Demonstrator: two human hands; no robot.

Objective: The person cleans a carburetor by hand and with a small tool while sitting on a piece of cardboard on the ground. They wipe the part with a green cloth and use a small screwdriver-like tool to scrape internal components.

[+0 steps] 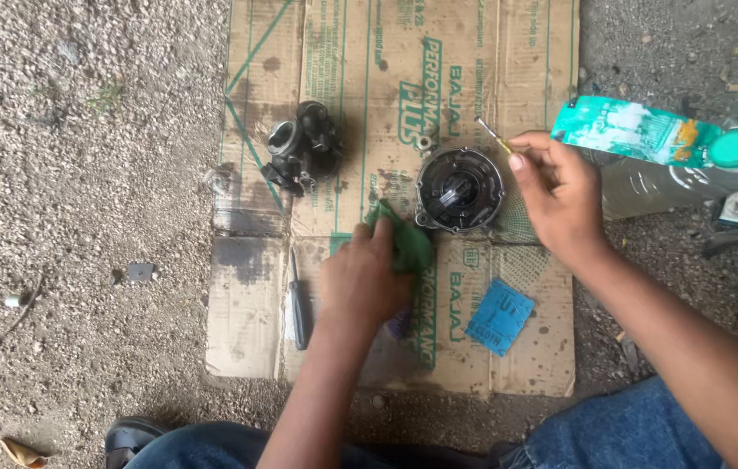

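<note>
- While I watched, the clear plastic bottle (pixel 647 187) lay on its side at three o'clock; I couldn't tell its contents.
- My left hand (pixel 362 280) pressed, fingers curled, on a green cloth (pixel 410 246).
- My right hand (pixel 560 195) pinched a thin brass-tipped pin (pixel 492 133).
- Between them at centre sat the round dark housing (pixel 459 189), greasy.

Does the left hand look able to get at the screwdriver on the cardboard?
Probably yes: the left hand, gripping a green cloth, lies right beside the screwdriver, nothing between, though it would need to drop the cloth.

Head camera looks steeply down (fairly near) at the cardboard (pixel 404 174).
</note>
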